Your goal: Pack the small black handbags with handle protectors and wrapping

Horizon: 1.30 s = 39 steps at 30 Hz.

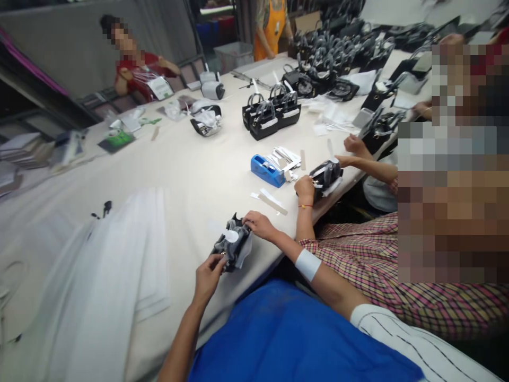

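Observation:
A small black handbag [234,241] with grey wrapping and a white round tag on top lies tilted at the table edge before me. My left hand [209,277] pinches its near end, fingers closed beside a small metal fitting. At the far end, my right hand [259,225] grips the bag's corner with bent fingers. Both hands touch the bag, which seems to rest on the table; its underside is hidden. Loose white and grey strips [270,201] lie just beyond it.
White sheets [115,265] are stacked to the left. A blue tape dispenser [267,171] stands ahead, with black handbags [272,114] behind it. At right, a co-worker in a checked shirt [358,244] handles another bag [326,178]. More people stand across the table.

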Available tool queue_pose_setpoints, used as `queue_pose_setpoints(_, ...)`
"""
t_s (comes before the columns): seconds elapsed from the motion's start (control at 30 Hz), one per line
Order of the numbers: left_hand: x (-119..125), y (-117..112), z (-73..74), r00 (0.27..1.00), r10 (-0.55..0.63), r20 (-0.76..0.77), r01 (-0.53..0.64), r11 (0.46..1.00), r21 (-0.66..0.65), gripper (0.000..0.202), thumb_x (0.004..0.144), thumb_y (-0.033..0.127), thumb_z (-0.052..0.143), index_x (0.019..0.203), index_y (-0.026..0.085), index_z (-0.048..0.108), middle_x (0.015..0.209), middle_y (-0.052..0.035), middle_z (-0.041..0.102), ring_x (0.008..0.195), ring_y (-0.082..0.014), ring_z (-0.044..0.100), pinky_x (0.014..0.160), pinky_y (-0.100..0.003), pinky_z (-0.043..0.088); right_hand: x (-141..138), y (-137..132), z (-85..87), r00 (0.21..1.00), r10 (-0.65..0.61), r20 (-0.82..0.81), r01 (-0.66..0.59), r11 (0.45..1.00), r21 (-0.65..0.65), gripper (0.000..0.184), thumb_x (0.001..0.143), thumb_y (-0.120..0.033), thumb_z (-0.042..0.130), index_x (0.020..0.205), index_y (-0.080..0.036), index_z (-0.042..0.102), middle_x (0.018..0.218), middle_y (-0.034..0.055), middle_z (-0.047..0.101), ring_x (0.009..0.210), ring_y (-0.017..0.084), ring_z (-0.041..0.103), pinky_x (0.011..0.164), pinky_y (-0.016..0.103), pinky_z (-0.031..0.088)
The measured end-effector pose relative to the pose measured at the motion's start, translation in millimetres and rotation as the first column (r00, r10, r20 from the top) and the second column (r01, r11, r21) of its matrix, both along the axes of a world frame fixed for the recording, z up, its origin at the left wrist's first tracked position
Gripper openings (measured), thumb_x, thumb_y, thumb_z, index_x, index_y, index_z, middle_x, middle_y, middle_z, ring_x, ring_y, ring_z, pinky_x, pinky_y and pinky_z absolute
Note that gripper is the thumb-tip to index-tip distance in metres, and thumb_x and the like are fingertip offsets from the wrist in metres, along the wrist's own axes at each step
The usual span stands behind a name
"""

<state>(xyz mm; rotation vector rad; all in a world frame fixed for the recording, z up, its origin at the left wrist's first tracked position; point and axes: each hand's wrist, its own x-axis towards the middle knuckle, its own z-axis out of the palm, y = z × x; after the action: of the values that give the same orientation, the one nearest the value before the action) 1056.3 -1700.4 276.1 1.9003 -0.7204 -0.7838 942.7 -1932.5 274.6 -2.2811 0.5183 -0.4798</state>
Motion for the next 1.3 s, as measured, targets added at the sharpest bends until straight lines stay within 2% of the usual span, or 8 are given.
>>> queue_pose_setpoints(0.2, -2.6, 2.1, 10.7, 0.994, 0.091, 0.062, -0.089, 0.996, -0.025, 0.036, 0.078, 0.050, 0.061, 0.089, 0.017, 0.067, 0.068, -0.0007, 0.064, 0.059, -0.0132, 0.056, 0.058, -0.024, 0.048, 7.5, -0.2, 11.8, 1.000, 0.007, -0.021, -0.008, 0.999, -0.051, 0.020, 0.088, -0.010, 0.052, 0.087, -0.022, 0.068, 0.094, 0.0022, 0.064, 0.093, 0.016, 0.054, 0.085, 0.028, 0.041)
queue_pose_setpoints(0.37, 1.6, 2.6, 25.7, 0.986, 0.162, -0.049, -0.165, 0.983, -0.076, 0.039, 0.072, 0.050, 0.066, 0.089, 0.015, 0.066, 0.064, 0.0002, 0.063, 0.058, -0.0136, 0.058, 0.057, -0.025, 0.049, 12.9, 1.1, 33.6, 1.000, 0.025, -0.008, -0.025, 0.996, -0.088, 0.019, 0.091, -0.014, 0.049, 0.092, -0.023, 0.066, 0.097, 0.0023, 0.062, 0.098, 0.017, 0.052, 0.088, 0.028, 0.040)
queue_pose_setpoints(0.53, 8.0, 2.1, 25.5, 0.992, 0.093, -0.086, -0.093, 0.996, -0.005, 0.042, 0.069, 0.051, 0.069, 0.088, 0.013, 0.068, 0.057, 0.0007, 0.061, 0.052, -0.0129, 0.055, 0.052, -0.025, 0.046, 9.6, -0.8, 45.9, 0.988, 0.031, -0.154, -0.051, 0.990, -0.128, 0.022, 0.087, -0.012, 0.051, 0.091, -0.024, 0.068, 0.095, 0.0024, 0.064, 0.095, 0.018, 0.053, 0.082, 0.029, 0.041)
queue_pose_setpoints(0.73, -2.8, 2.4, 12.1, 0.997, -0.010, -0.075, 0.016, 0.997, 0.078, 0.037, 0.071, 0.047, 0.069, 0.088, 0.014, 0.069, 0.057, 0.0014, 0.061, 0.053, -0.0130, 0.056, 0.052, -0.024, 0.044, -5.0, -0.6, 38.1, 0.946, 0.015, -0.324, -0.061, 0.989, -0.133, 0.023, 0.083, -0.011, 0.053, 0.085, -0.023, 0.072, 0.090, 0.0063, 0.067, 0.088, 0.021, 0.056, 0.068, 0.029, 0.038)
queue_pose_setpoints(0.9, -12.9, 3.8, 11.8, 0.975, -0.081, -0.207, 0.089, 0.996, 0.030, 0.033, 0.074, 0.047, 0.068, 0.085, 0.016, 0.063, 0.071, -0.0028, 0.071, 0.065, -0.0166, 0.067, 0.063, -0.026, 0.051, -24.9, 3.0, 37.0, 0.916, 0.015, -0.402, -0.061, 0.993, -0.104, 0.016, 0.080, -0.013, 0.058, 0.087, -0.020, 0.071, 0.089, 0.0071, 0.065, 0.080, 0.019, 0.058, 0.067, 0.027, 0.036)
queue_pose_setpoints(1.07, -8.9, 2.1, 11.0, 0.969, -0.056, -0.240, 0.052, 0.998, -0.022, 0.035, 0.076, 0.049, 0.068, 0.086, 0.016, 0.061, 0.081, -0.0069, 0.075, 0.077, -0.0190, 0.070, 0.073, -0.028, 0.053, -38.4, 8.7, 36.7, 0.940, -0.004, -0.341, -0.023, 0.997, -0.074, 0.015, 0.084, -0.014, 0.055, 0.092, -0.018, 0.067, 0.094, 0.0059, 0.061, 0.083, 0.017, 0.056, 0.072, 0.025, 0.037)
queue_pose_setpoints(1.17, -9.3, 2.2, 14.6, 0.966, -0.005, -0.259, 0.005, 1.000, -0.003, 0.036, 0.073, 0.048, 0.071, 0.083, 0.015, 0.062, 0.078, -0.0070, 0.074, 0.074, -0.0173, 0.070, 0.071, -0.026, 0.053, -39.4, 11.5, 30.0, 0.962, -0.012, -0.273, 0.000, 0.999, -0.043, 0.013, 0.087, -0.015, 0.053, 0.093, -0.018, 0.064, 0.093, 0.0043, 0.060, 0.082, 0.016, 0.054, 0.073, 0.025, 0.038)
queue_pose_setpoints(1.3, -23.9, 4.2, 19.4, 0.921, 0.040, -0.387, -0.015, 0.998, 0.068, 0.044, 0.067, 0.054, 0.074, 0.076, 0.013, 0.061, 0.073, -0.0090, 0.073, 0.065, -0.0175, 0.069, 0.063, -0.027, 0.055, -37.7, 8.4, 19.7, 0.986, 0.016, -0.165, -0.014, 1.000, 0.016, 0.008, 0.089, -0.018, 0.053, 0.091, -0.016, 0.060, 0.087, 0.0026, 0.059, 0.080, 0.014, 0.052, 0.073, 0.024, 0.038)
